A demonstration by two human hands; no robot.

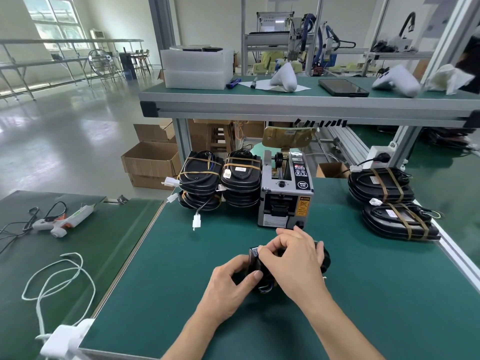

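Left hand (pixel 228 279) and right hand (pixel 291 255), lower centre, are both clamping black unit (pixel 325 257); probably taping, needing steady, firm pressing.

Your bench (pixel 197 255) is dark green. The part (pixel 325 257) you hold is glossy black. Stacked units (pixel 200 178): black, tan bands, white connectors. Dispenser (pixel 270 184): silver-grey, black panel, orange caution label. Glue gun (pixel 75 215): white, orange accents.

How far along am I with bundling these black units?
Done, it seems: the right stacks and left stacks beside the tape dispenser are banded. In hand: your left hand and right hand grip one black unit on the mat, right fingers pinching its left end. Left: finish this one; no other loose units show.
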